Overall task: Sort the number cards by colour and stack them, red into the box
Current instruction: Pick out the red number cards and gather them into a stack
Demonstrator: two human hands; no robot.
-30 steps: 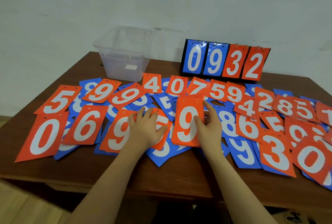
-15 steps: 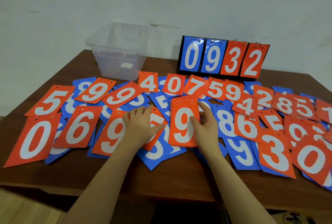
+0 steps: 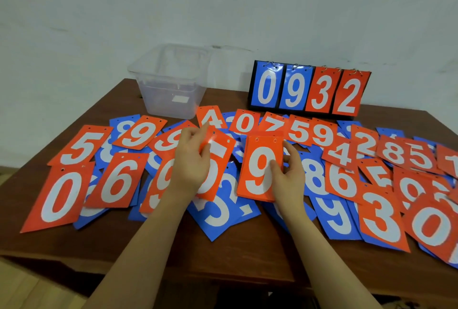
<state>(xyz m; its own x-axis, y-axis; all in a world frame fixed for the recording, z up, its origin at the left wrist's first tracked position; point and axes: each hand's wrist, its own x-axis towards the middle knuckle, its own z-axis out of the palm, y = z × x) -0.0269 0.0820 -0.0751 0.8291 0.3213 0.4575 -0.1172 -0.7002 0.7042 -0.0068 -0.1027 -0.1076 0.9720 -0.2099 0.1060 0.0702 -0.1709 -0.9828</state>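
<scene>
While red and blue number cards lie scattered and overlapping across the brown wooden table (image 3: 153,256), both bare hands work near its middle. By the left edge lie a red "0" card (image 3: 58,198) and, behind it, a red "5" card (image 3: 80,146); just beside the "0" sits a red "6" card (image 3: 118,181). Toward the far left corner stands the clear plastic box (image 3: 171,83), upright and open at the top, with no card visible inside. The left hand (image 3: 192,162) grips a tilted red card with a white digit (image 3: 216,160), its raised upper corner pinched between thumb and fingers (image 3: 195,136), the rest of the card hidden in part by the palm. Beneath it lies a blue "3" card (image 3: 220,212). The right hand (image 3: 288,175) holds a small stack of red cards topped by a "9" (image 3: 259,168), thumb pressed on the face, fingers curled around the right edge; the stack rests on the blue cards below. At the far edge stands a black flip scoreboard showing 0 9 3 2 (image 3: 308,88), two blue leaves, then two red. Near the right edge lie a red "3" card (image 3: 381,219) and a red "0" card at the frame edge (image 3: 432,230).
</scene>
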